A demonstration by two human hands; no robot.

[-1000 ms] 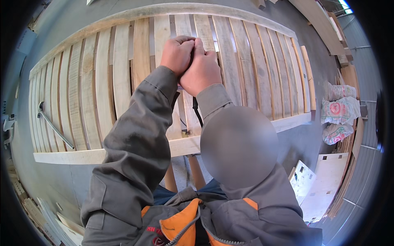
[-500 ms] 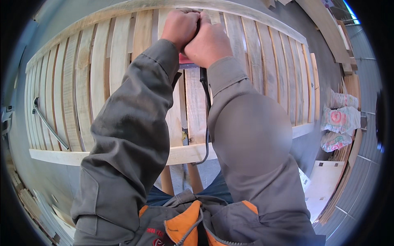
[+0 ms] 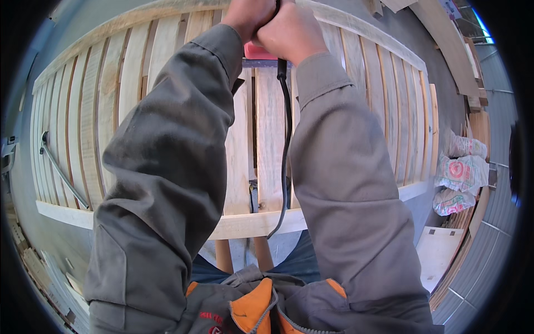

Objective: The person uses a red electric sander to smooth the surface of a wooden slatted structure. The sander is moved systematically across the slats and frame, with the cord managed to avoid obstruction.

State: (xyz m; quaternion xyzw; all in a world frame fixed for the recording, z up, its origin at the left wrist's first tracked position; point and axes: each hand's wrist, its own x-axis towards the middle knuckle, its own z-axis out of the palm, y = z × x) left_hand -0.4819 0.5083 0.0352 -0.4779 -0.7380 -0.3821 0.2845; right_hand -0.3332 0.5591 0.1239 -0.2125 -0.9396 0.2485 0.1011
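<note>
Both of my arms stretch to the far side of a slatted wooden frame (image 3: pixel 268 139). My left hand (image 3: pixel 250 16) and my right hand (image 3: pixel 295 34) are closed together on a red corded power tool (image 3: pixel 259 52) with a dark flat base edge. Its body is mostly hidden under my hands, so its exact kind does not show. From beside my right wrist a black power cord (image 3: pixel 287 133) runs back over the slats and past the frame's near rail (image 3: pixel 250 224).
A metal rod with a black head (image 3: pixel 62 171) lies on the slats at the left. White printed sacks (image 3: pixel 461 173) lie off the frame's right end, with a pale board (image 3: pixel 439 250) nearer me. Long planks (image 3: pixel 445 42) lie at the far right.
Both hands and the red power tool have moved farther away from me, toward the frame's far rail. The cord has drawn out straighter behind it.
</note>
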